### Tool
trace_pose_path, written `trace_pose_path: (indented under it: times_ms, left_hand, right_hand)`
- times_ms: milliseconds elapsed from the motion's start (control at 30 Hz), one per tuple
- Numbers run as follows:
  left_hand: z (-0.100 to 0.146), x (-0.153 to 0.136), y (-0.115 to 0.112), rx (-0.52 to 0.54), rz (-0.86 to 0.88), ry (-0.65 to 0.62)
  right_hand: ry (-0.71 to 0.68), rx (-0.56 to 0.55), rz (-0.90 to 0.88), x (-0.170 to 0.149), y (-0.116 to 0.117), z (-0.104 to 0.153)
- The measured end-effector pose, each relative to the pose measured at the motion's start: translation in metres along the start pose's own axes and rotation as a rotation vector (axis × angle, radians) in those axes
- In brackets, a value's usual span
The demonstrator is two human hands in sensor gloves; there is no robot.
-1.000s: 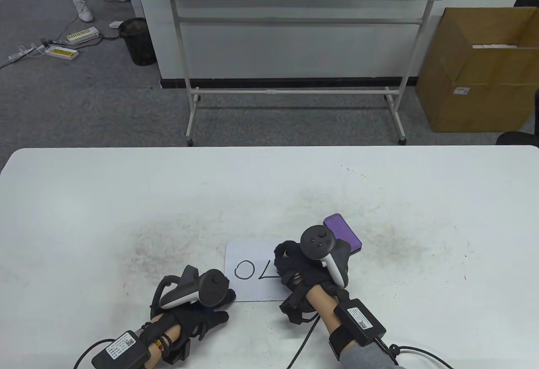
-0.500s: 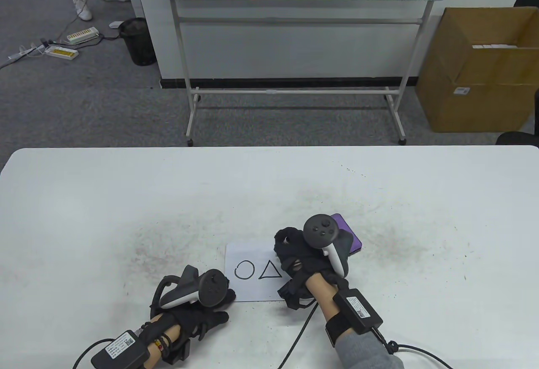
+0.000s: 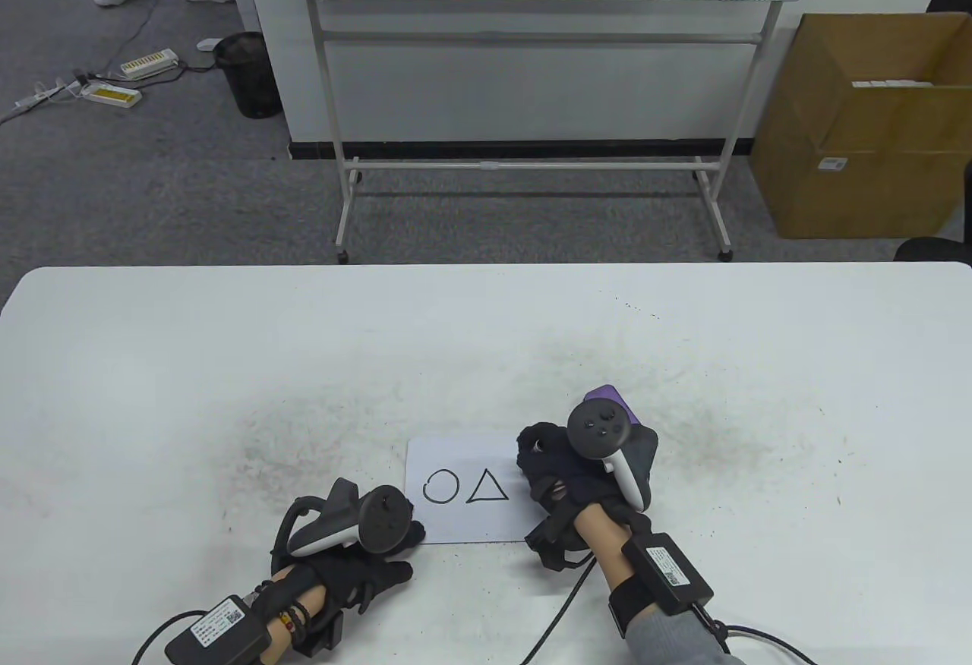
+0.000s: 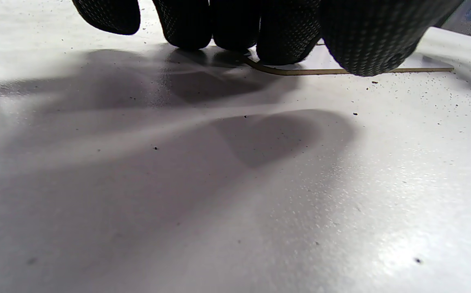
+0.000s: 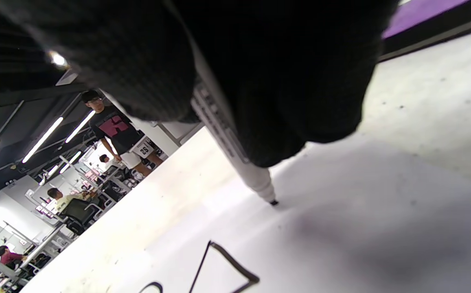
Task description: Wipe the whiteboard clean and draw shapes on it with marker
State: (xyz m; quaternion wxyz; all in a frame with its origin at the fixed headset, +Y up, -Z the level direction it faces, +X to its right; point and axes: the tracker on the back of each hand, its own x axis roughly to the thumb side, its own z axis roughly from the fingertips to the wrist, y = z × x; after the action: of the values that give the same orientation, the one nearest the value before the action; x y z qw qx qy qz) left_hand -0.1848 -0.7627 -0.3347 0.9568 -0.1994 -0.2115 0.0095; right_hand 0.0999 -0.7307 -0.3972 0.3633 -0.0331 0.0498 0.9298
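The small whiteboard (image 3: 467, 490) lies on the desk (image 3: 152, 361), wiped, with a circle and triangle drawn — more shapes may follow. The right hand (image 3: 566, 468) grips the marker (image 5: 235, 150); the left hand (image 3: 364, 543) presses the board's corner with straight fingers.

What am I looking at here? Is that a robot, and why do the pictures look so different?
No robot: a person's two hands in black sensor gloves, with a tracker strapped on the back of each. The wide picture looks down at the table; the other two come from cameras on the wrists.

On the table lies a small whiteboard bearing a drawn circle and triangle. The left hand presses its near corner, fingertips on its edge. The right hand grips a marker, tip touching or nearly touching the board beside the triangle. The purple eraser lies just behind that hand.
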Motion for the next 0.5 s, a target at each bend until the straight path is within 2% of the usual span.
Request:
trace_pose_path:
  times_ms: [233,367,500]
  left_hand:
    - [-0.0001,0.0000,0.0000,0.001,0.002,0.001]
    - [-0.0001,0.0002,-0.0001,0.002,-0.001,0.001]
    - [-0.0001,0.0002,0.0000,0.002,0.000,0.001]
  right_hand:
    - [0.020,0.110,0.050,0.0050,-0.0019,0.0051]
    - [-0.008,0.080,0.048,0.0050,-0.0020,0.0051]
    - [-0.015,-0.032,-0.033,0.0024,-0.0054,0.0002]
